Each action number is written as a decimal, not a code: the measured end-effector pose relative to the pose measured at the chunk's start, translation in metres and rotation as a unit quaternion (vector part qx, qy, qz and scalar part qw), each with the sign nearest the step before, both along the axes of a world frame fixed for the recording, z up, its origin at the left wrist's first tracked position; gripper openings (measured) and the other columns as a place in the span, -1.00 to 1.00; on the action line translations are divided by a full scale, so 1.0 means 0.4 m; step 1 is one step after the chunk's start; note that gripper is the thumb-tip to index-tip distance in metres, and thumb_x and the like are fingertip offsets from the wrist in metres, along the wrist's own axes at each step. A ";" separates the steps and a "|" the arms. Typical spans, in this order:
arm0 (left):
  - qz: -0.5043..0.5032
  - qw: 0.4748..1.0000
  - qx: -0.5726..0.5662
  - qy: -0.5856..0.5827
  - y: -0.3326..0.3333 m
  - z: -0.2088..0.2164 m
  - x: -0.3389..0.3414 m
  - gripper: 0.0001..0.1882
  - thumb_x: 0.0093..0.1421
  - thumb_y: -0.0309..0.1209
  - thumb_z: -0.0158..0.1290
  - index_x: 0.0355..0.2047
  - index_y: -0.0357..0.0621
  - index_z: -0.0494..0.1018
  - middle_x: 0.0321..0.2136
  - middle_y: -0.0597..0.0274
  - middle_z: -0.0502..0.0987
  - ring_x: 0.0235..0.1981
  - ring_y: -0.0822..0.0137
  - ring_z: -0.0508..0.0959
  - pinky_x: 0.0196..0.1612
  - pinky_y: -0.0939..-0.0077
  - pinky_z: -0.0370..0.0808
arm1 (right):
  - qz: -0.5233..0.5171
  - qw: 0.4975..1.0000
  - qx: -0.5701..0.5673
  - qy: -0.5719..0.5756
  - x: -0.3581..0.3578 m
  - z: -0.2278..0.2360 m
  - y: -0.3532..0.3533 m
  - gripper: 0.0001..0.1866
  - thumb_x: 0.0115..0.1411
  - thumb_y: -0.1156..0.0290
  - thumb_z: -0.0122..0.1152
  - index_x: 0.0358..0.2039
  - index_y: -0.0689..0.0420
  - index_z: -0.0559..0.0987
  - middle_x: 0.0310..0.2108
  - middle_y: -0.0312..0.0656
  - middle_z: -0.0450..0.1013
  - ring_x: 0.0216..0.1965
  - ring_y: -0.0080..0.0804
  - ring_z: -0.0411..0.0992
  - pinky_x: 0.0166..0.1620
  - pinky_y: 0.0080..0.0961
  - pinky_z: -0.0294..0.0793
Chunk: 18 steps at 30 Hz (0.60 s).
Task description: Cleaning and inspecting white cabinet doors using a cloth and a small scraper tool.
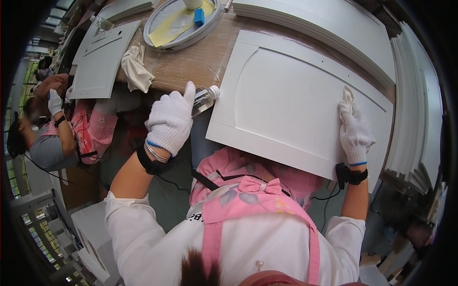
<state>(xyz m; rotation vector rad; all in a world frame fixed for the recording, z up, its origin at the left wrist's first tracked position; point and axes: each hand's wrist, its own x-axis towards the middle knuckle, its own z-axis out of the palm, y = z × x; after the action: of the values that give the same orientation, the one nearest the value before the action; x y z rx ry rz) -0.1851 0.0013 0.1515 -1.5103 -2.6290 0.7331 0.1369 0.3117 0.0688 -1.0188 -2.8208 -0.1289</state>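
Observation:
A white cabinet door panel (286,100) lies on the brown worktable (195,71), its near edge toward my body. My left hand (171,117), in a white knit glove, is closed around a clear plastic bottle (204,101) with a white cap, tilted beside the panel's left edge. Over the panel's right part, my gloved right hand (355,126) presses a cream cloth (347,97) against the white surface. Most of the bottle is hidden behind my left hand.
A round lid (179,45) holding yellow sandpaper (167,34) and a blue block (199,17) sits at the back. Another cloth (136,66) hangs at the table edge. White panels are stacked behind (324,28) and at right (412,109). A co-worker (52,128) works at left.

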 end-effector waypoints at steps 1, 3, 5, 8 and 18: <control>-0.005 1.000 0.005 0.003 0.026 -0.007 -0.017 -0.09 -0.04 -0.24 0.34 0.31 -0.10 0.18 -0.33 0.10 0.45 -0.35 0.13 0.55 -0.35 0.20 0.53 | 0.005 1.000 -0.013 0.006 0.000 0.002 0.003 -0.47 0.13 0.57 0.18 0.13 -0.12 0.55 0.08 -0.03 0.47 -0.09 -0.01 0.50 -0.06 -0.22 0.55; 0.017 1.000 0.001 0.005 0.077 -0.017 -0.051 -0.11 -0.02 -0.24 0.33 0.30 -0.08 0.18 -0.29 0.07 0.48 -0.31 0.10 0.57 -0.31 0.19 0.54 | 0.016 1.000 -0.010 0.018 -0.005 0.006 0.003 -0.48 0.12 0.57 0.18 0.11 -0.09 0.56 0.06 -0.01 0.48 -0.10 0.00 0.50 -0.07 -0.21 0.54; 0.019 1.000 0.000 0.005 0.135 -0.016 -0.077 -0.13 0.01 -0.24 0.30 0.31 -0.07 0.17 -0.27 0.05 0.49 -0.27 0.08 0.58 -0.27 0.18 0.55 | 0.026 0.999 -0.008 0.028 -0.002 0.008 0.006 -0.49 0.11 0.57 0.18 0.10 -0.07 0.57 0.03 0.02 0.49 -0.11 0.02 0.50 -0.08 -0.21 0.54; -0.020 0.999 0.039 0.025 0.216 -0.036 -0.121 -0.26 0.12 -0.29 0.19 0.30 -0.08 0.19 -0.30 0.05 0.50 -0.28 0.08 0.60 -0.27 0.15 0.55 | 0.034 0.998 0.003 0.052 0.000 0.005 0.011 -0.53 0.12 0.50 0.20 0.06 -0.15 0.60 0.02 -0.03 0.48 -0.17 0.01 0.52 -0.13 -0.17 0.54; -0.019 0.996 0.035 0.085 0.388 -0.045 -0.194 -0.53 0.26 -0.44 -0.04 0.20 -0.02 0.32 -0.36 0.08 0.54 -0.33 0.09 0.64 -0.37 0.15 0.57 | 0.042 0.996 -0.040 0.061 -0.007 0.026 0.016 -0.51 0.11 0.56 0.18 0.08 -0.08 0.58 0.02 0.03 0.48 -0.15 0.04 0.51 -0.10 -0.18 0.53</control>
<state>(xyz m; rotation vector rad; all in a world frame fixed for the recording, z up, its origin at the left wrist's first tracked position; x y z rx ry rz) -0.2626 0.1564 0.1336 -1.4086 -2.4676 0.7247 0.1341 0.3181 0.0792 -0.8896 -2.7709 0.0535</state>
